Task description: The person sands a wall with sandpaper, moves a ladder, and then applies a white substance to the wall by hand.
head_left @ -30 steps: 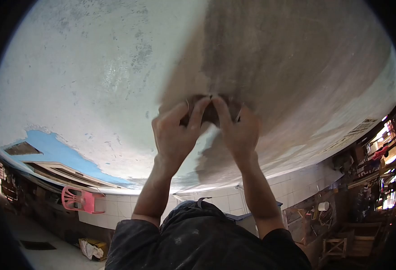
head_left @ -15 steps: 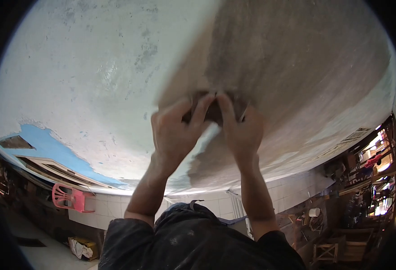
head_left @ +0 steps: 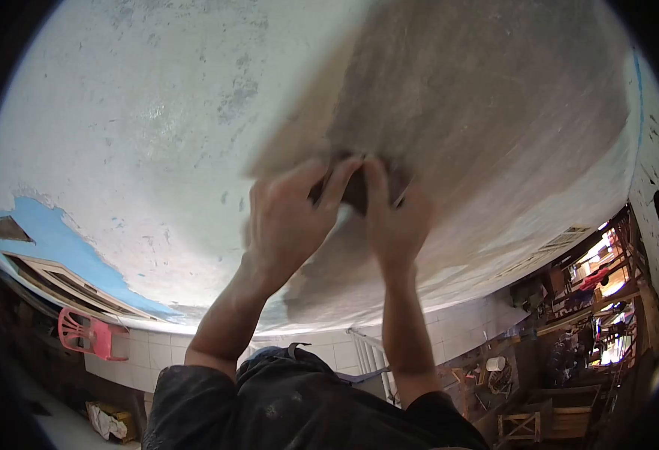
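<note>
Both hands are raised together against a pale wall surface (head_left: 142, 82). A dark flat piece (head_left: 356, 191), its exact kind blurred, is pinched between them. My left hand (head_left: 292, 210) grips its left part, thumb pointing inward. On its right part, my right hand (head_left: 397, 221) is closed, and the two thumbs nearly meet at the middle. The piece is at or very near the surface; its far edge is hidden by the fingers. A broad grey-brown area (head_left: 479, 90) spreads above and right of the hands, with a softer brown band along its left side.
Bright blue paint (head_left: 71, 240) shows at the lower left. Below are a pink plastic chair (head_left: 93, 334), a pale tiled floor (head_left: 157, 349) and a white metal ladder-like frame (head_left: 371, 356). Wooden furniture (head_left: 551, 416) and a white container (head_left: 497, 364) stand at the lower right.
Both hands, still gripping the dark flat piece, have shifted slightly left in view. The camera view has turned a little, so the chair and floor also appear further left.
</note>
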Demonstrator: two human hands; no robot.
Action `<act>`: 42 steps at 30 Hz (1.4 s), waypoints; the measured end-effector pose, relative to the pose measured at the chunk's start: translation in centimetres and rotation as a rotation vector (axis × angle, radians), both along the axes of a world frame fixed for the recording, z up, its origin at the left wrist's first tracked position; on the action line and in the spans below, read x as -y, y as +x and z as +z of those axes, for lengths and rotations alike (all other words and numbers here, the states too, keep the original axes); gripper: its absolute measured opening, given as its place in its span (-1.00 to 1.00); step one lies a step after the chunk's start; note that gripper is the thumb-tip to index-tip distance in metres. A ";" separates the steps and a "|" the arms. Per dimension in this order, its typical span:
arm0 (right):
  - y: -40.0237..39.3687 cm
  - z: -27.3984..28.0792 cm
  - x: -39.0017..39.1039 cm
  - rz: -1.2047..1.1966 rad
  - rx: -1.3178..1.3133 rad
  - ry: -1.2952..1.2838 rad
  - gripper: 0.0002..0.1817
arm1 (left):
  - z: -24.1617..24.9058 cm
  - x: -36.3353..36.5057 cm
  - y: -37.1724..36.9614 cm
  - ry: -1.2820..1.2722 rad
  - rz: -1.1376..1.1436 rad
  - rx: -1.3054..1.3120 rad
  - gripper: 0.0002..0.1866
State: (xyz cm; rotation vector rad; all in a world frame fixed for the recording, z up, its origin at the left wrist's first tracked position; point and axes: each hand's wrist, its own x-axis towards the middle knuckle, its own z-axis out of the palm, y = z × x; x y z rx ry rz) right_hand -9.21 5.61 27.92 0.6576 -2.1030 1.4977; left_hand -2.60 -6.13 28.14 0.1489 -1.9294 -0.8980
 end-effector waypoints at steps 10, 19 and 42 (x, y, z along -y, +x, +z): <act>0.2 -4.6 0.0 -0.014 0.033 0.007 -0.67 | -4.1 0.2 0.1 0.008 -0.011 0.019 -0.61; 1.0 2.2 1.5 0.139 0.091 -0.054 -0.69 | 2.4 1.6 1.2 0.075 -0.050 0.067 -0.82; 1.6 -0.4 2.0 0.199 0.045 -0.081 -0.77 | -0.3 2.0 1.9 0.143 0.012 0.104 -0.72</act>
